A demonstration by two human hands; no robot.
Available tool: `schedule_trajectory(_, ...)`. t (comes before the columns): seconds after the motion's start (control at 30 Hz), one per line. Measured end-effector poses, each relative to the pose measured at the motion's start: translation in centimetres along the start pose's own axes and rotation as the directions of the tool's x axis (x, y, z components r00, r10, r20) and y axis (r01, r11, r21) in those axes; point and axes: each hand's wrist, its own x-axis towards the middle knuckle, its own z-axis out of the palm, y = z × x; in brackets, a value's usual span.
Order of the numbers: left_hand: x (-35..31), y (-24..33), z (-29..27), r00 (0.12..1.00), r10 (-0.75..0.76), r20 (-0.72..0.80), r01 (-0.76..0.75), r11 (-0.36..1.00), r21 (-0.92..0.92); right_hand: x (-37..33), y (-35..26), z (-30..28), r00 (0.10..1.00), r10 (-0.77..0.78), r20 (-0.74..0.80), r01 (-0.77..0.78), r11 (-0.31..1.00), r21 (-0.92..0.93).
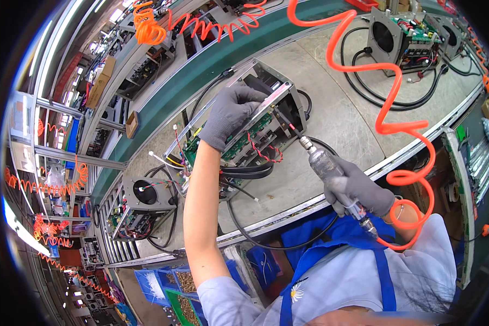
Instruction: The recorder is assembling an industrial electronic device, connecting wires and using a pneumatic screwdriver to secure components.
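An open metal frame (262, 70) stands on the worktable with a green circuit board (255, 133), red twisted wires and black flat cables inside. My left hand (231, 114), in a grey glove, lies over its upper rail with fingers bent and closed at the bar. Whether a small part is also between the fingertips is hidden. My right hand (361, 187), gloved too, is wrapped around an air screwdriver (326, 164). Its bit slants up and left to the frame's end, close to the rail. An orange coiled air hose (402, 130) runs to the tool's rear.
Another unit with a round fan opening (146, 193) sits at the left, and a similar unit (386, 38) stands at the far right with black cables. A green belt (212, 60) runs behind. Blue bins (152, 285) of small parts are below, near my left arm.
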Motion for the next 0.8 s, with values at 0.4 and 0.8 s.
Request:
schedule_trajectory(0.4, -11.4, -3.3, -6.5, 0.910, -0.194, -0.366, -0.271, 0.389, -0.880, -0.6, 0.9, -0.7, 0.985, -0.030, 0.172, -0.063, 0.858, 0.510)
schedule_trajectory(0.8, -57.1, 1.7, 4.6, 0.003, -0.936, -0.352, 0.558, 0.294, -0.776, 1.1, 1.4, -3.0, 0.915, -0.135, 0.379, -0.097, 0.840, 0.534)
